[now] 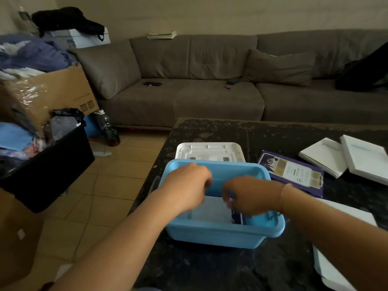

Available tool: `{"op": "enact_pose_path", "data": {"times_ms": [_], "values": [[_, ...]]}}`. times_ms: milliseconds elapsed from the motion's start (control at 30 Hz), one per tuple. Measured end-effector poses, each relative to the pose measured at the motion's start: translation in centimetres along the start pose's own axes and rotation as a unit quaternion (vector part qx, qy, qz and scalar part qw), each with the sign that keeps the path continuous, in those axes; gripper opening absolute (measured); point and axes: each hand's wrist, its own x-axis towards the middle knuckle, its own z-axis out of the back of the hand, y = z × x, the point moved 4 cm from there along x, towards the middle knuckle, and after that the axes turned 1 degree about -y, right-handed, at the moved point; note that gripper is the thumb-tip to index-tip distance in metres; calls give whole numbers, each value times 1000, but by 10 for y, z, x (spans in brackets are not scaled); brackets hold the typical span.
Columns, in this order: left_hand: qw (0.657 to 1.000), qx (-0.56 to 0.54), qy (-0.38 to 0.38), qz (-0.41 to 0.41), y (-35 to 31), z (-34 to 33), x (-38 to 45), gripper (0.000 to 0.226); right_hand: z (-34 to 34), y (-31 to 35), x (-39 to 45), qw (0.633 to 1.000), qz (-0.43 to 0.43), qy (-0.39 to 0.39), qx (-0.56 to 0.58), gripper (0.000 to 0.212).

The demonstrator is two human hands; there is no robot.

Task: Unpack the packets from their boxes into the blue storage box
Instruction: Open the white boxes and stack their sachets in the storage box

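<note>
No brand or wording can be read anywhere: the print on the purple box and on the side of the cardboard carton is too small and blurred to make out.

The blue storage box stands on the dark speckled surface, near its left edge. Both hands reach down into it. The left hand has its fingers curled over, and the right hand likewise, but both are blurred, so I cannot tell whether either grip is pinching something or holding nothing. Under them, on the box floor, lies a pale packet, with the purple edge of another packet just beside it to the right.

A white lid lies touching the far wall of the blue box. The purple box, with a pale label on top, lies flat to the right of the blue box, and two white boxes sit side by side further toward the right edge of the surface. Another white sheet or box lies at the near right corner, partly covered by the right forearm.

Beyond the surface runs a grey corner sofa with a cushion, a phone and a remote on its seat. On the tiled floor at left stand the carton heaped with clothes, a black bin and a plastic bottle.
</note>
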Motion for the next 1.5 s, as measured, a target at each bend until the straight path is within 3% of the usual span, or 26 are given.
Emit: {"op": "enact_pose_path", "data": {"times_ms": [67,133,233,367,500,600,733,867,967,1067,1133,1267,1500], "values": [[966,-115,-226,-56,-15,21,-15,18,31,-10,-28,987,-4,-142,75,14],[889,-219,-370,-161,-43,35,-40,15,56,-26,-64,956,-3,-263,129,12],[840,-240,-373,-313,-96,19,-69,14,64,-54,-117,906,-13,-380,185,18],[841,-147,-292,-430,-165,-44,-79,21,34,-95,-167,865,-57,-441,231,19],[908,-55,-182,-372,-198,-114,-66,55,-12,-134,-205,844,-103,-446,279,24],[931,-51,-141,-332,-199,-143,-52,64,-49,-154,-225,830,-133,-446,306,21],[933,-66,-138,-326,-199,-151,-41,54,-92,-169,-242,799,-167,-462,347,20],[930,-154,-149,-298,-199,-147,-35,16,-123,-171,-252,769,-175,-498,360,28],[922,-269,-172,-218,-204,-136,-28,6,-134,-162,-262,760,-165,-580,245,27],[889,-397,-187,-133,-216,-111,-22,6,-132,-144,-265,751,-103,-635,149,6],[867,-461,-168,-91,-222,-97,-18,14,-130,-139,-261,746,-93,-651,102,14],[832,-544,-102,-47,-228,-88,-12,18,-121,-140,-248,744,-124,-655,45,20],[814,-571,-83,-62,-230,-83,-6,21,-106,-132,-223,783,-204,-587,-17,32]]}}
